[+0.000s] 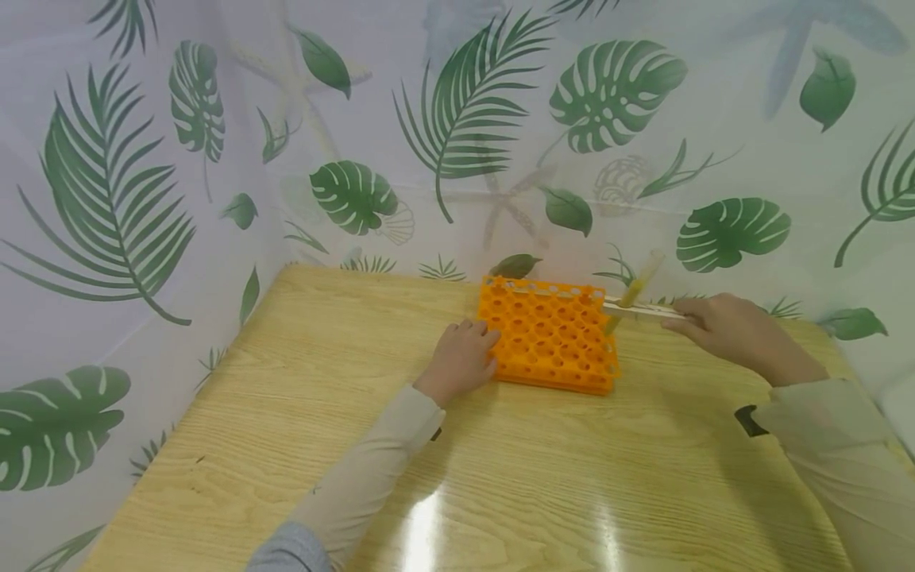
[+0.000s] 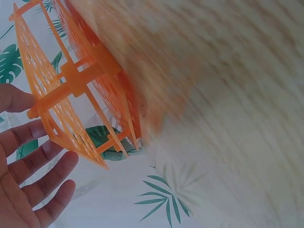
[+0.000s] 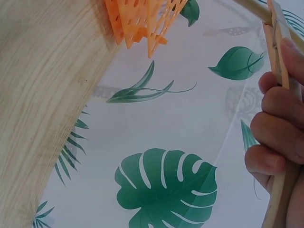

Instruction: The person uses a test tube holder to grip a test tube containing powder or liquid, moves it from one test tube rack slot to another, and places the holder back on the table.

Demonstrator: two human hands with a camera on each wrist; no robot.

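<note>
An orange plastic test tube rack [image 1: 554, 342] stands on the wooden table, its rows of holes facing up. At the rack's left end, my left hand [image 1: 461, 357] touches the edge; in the left wrist view the thumb and index finger [image 2: 28, 133] meet its corner, the other fingers spread loosely. My right hand [image 1: 729, 326] grips a wooden test tube holder [image 1: 654, 310], fingers curled round its handle in the right wrist view. Clamped in that holder is a tilted glass test tube [image 1: 635, 290] with yellow contents, just beside the rack's right end.
The wood-grain table [image 1: 343, 381] reaches back to a white leaf-patterned sheet [image 1: 486, 119] that stands behind it and along its left side. Glare from a light shows on the table's near part.
</note>
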